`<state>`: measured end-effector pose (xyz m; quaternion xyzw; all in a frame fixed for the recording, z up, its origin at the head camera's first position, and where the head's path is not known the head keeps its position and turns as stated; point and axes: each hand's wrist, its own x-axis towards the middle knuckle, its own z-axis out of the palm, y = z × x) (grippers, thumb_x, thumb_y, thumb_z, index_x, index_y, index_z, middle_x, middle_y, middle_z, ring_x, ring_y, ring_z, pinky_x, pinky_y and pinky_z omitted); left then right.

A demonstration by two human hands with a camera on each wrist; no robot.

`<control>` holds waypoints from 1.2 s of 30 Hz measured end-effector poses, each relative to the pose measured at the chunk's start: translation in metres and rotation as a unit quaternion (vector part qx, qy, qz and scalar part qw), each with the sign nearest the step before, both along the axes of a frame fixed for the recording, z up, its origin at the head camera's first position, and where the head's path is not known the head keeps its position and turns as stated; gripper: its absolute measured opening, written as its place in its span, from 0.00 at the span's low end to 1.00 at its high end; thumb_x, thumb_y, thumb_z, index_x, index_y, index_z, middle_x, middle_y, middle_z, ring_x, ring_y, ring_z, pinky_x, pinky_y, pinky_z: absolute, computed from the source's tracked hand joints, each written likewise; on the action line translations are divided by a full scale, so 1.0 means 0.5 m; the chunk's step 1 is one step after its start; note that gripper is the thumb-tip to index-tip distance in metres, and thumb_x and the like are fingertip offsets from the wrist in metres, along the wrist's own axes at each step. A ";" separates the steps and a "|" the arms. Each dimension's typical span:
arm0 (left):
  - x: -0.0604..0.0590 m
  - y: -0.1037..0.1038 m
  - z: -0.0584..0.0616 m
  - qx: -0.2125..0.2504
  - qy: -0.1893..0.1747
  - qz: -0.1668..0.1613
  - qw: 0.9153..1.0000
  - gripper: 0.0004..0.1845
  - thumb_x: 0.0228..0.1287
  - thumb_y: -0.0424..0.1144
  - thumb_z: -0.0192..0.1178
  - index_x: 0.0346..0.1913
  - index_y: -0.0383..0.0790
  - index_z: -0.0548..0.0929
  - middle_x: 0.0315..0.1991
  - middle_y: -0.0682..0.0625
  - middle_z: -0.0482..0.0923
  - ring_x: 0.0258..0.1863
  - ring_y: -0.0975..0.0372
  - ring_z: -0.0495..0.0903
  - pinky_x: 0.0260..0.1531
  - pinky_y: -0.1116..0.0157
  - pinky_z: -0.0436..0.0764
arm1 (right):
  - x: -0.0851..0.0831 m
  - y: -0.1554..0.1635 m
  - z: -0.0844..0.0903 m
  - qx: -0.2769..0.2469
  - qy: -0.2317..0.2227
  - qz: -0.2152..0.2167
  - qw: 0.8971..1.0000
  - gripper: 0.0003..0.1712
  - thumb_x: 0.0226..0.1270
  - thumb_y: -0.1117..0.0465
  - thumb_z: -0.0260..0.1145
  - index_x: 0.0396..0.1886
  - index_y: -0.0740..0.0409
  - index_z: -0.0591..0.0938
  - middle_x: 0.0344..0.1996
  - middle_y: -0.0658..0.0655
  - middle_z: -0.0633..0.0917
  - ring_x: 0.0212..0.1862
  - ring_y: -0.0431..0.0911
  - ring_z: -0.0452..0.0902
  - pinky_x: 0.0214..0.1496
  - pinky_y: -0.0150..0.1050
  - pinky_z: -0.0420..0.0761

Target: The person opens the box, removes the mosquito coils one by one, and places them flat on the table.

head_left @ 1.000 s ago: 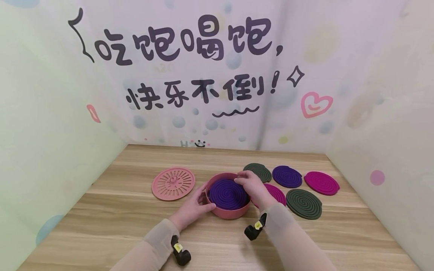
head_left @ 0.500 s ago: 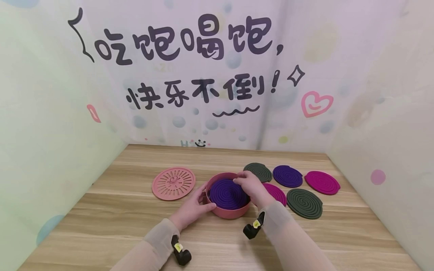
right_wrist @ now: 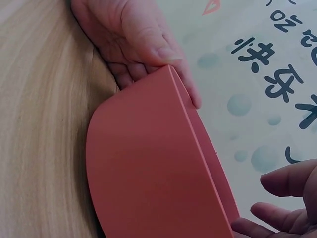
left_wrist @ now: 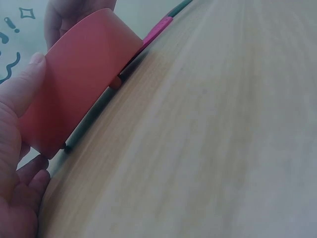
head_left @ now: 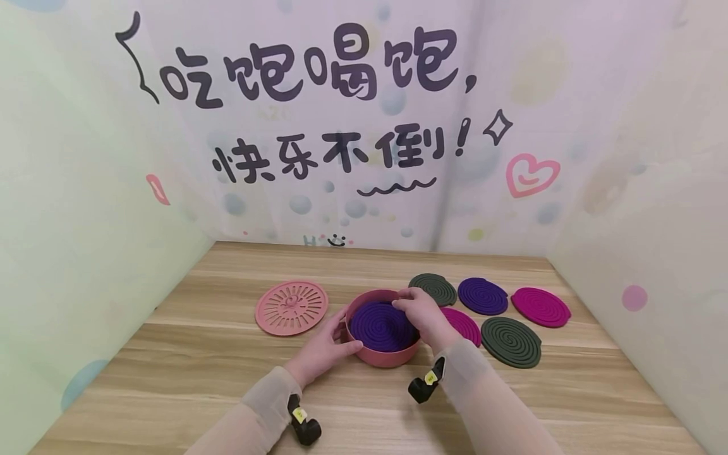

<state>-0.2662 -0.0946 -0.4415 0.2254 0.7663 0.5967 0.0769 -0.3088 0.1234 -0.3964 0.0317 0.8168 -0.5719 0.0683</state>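
A pink round bowl [head_left: 382,354] stands on the wooden table [head_left: 199,379] with a purple spiral coil [head_left: 378,325] lying flat inside it. My left hand [head_left: 324,344] grips the bowl's left wall, thumb on the rim; the left wrist view shows the thumb of this left hand [left_wrist: 22,91] against the bowl [left_wrist: 79,84]. My right hand [head_left: 423,313] lies over the bowl's right rim, its loosely curved fingers reaching the far edge. In the right wrist view the fingers of this right hand [right_wrist: 287,198] hover by the rim of the bowl [right_wrist: 148,173], opposite the left hand [right_wrist: 133,39].
A pink slotted lid [head_left: 291,308] lies left of the bowl. To the right lie several coils: dark green [head_left: 433,289], purple [head_left: 482,295], magenta [head_left: 540,306], dark green [head_left: 510,341], and a magenta one [head_left: 465,325] partly under my right wrist. Printed walls enclose three sides.
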 end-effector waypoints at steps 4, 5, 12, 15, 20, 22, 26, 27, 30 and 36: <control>0.001 0.001 0.001 -0.002 0.001 0.003 1.000 0.41 0.52 0.41 0.60 0.66 0.42 0.48 0.62 0.41 0.53 0.57 0.52 0.58 0.54 0.55 0.58 | 0.001 0.000 -0.002 0.030 0.011 0.006 0.999 0.19 0.56 0.58 0.59 0.48 0.58 0.72 0.45 0.57 0.73 0.49 0.50 0.66 0.51 0.51 0.65; 0.002 0.001 0.001 -0.002 0.001 0.003 1.000 0.41 0.52 0.41 0.60 0.66 0.42 0.48 0.62 0.41 0.53 0.57 0.52 0.58 0.55 0.55 0.58 | 0.001 -0.001 -0.003 0.037 0.014 0.007 0.999 0.18 0.56 0.58 0.59 0.48 0.58 0.73 0.44 0.56 0.74 0.48 0.50 0.67 0.50 0.51 0.65; 0.004 0.002 0.004 -0.004 0.001 0.009 1.000 0.41 0.52 0.40 0.60 0.66 0.42 0.48 0.61 0.40 0.53 0.57 0.50 0.58 0.54 0.55 0.59 | 0.005 -0.002 -0.002 0.029 0.015 -0.003 0.999 0.17 0.56 0.60 0.59 0.47 0.58 0.73 0.44 0.56 0.74 0.49 0.52 0.66 0.51 0.53 0.64; 0.005 0.002 0.006 -0.005 0.000 0.011 1.000 0.41 0.52 0.40 0.60 0.66 0.42 0.48 0.61 0.39 0.53 0.57 0.50 0.59 0.54 0.55 0.59 | 0.006 -0.002 -0.002 0.023 0.012 -0.002 1.000 0.17 0.57 0.60 0.58 0.47 0.58 0.73 0.44 0.56 0.74 0.50 0.52 0.65 0.51 0.54 0.63; 0.005 0.002 0.006 -0.001 0.000 0.009 1.000 0.41 0.52 0.40 0.60 0.66 0.42 0.49 0.61 0.39 0.53 0.57 0.49 0.59 0.54 0.54 0.59 | 0.005 0.000 -0.003 -0.003 0.008 -0.003 1.000 0.18 0.57 0.61 0.58 0.49 0.58 0.72 0.47 0.57 0.72 0.52 0.52 0.63 0.54 0.54 0.61; 0.004 0.002 0.004 0.000 -0.001 0.009 1.000 0.41 0.52 0.40 0.60 0.66 0.43 0.49 0.61 0.40 0.53 0.57 0.50 0.59 0.54 0.54 0.60 | 0.004 0.001 -0.004 -0.015 0.009 -0.005 1.000 0.19 0.57 0.62 0.57 0.50 0.58 0.72 0.48 0.57 0.72 0.53 0.52 0.63 0.54 0.54 0.60; 0.001 0.002 0.000 -0.002 0.001 0.013 1.000 0.41 0.52 0.41 0.61 0.65 0.43 0.49 0.60 0.41 0.55 0.56 0.51 0.60 0.53 0.55 0.61 | 0.003 0.000 -0.005 -0.033 0.018 -0.015 0.999 0.20 0.56 0.63 0.59 0.50 0.58 0.71 0.47 0.57 0.74 0.51 0.51 0.65 0.54 0.54 0.60; 0.001 0.001 -0.001 -0.003 0.000 0.013 1.000 0.41 0.52 0.41 0.61 0.65 0.44 0.50 0.60 0.41 0.55 0.56 0.52 0.60 0.53 0.55 0.61 | 0.004 0.000 -0.005 -0.036 0.021 -0.017 0.999 0.20 0.56 0.64 0.59 0.50 0.58 0.71 0.47 0.57 0.74 0.50 0.51 0.66 0.54 0.53 0.61; 0.000 0.001 -0.001 0.000 -0.002 0.010 1.000 0.41 0.52 0.41 0.61 0.66 0.45 0.49 0.61 0.42 0.55 0.56 0.52 0.60 0.53 0.55 0.62 | 0.002 0.000 -0.006 -0.047 0.027 -0.022 0.998 0.21 0.54 0.65 0.60 0.50 0.59 0.71 0.46 0.58 0.74 0.49 0.50 0.67 0.54 0.52 0.62; 0.000 0.001 0.001 0.006 -0.005 0.002 1.000 0.41 0.52 0.40 0.60 0.66 0.44 0.49 0.61 0.41 0.55 0.57 0.52 0.60 0.53 0.55 0.61 | -0.001 0.001 -0.011 -0.065 0.025 -0.024 0.997 0.22 0.53 0.65 0.61 0.51 0.60 0.71 0.46 0.57 0.74 0.50 0.49 0.66 0.55 0.51 0.61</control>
